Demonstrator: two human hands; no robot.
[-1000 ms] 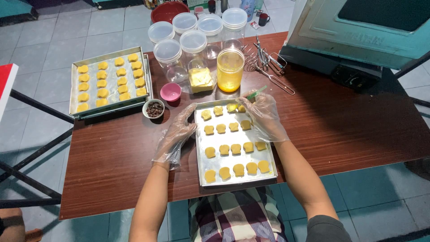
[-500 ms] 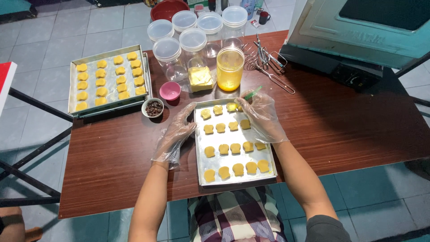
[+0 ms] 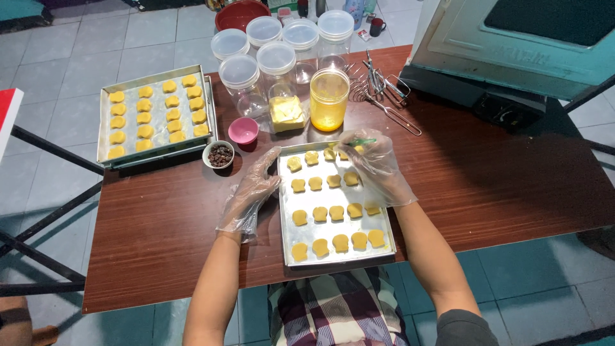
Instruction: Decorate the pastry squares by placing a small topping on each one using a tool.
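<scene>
On the brown tabletop (image 3: 487, 192) a metal baking tray (image 3: 384, 230) lies directly before the person. Left hand (image 3: 251, 192), gloved, rests flat with fingers spread against the tray's left rim. Right hand (image 3: 375, 163), gloved and curled, pinches a small green brush (image 3: 362, 141) over the yellow cookies (image 3: 328, 213) at the far edge.

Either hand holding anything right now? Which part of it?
Right hand pinches a thin green-handled tool in its fingers; the exact grip spot is hidden by the glove. Left hand holds nothing, resting against the edge of the baking tray.
</scene>
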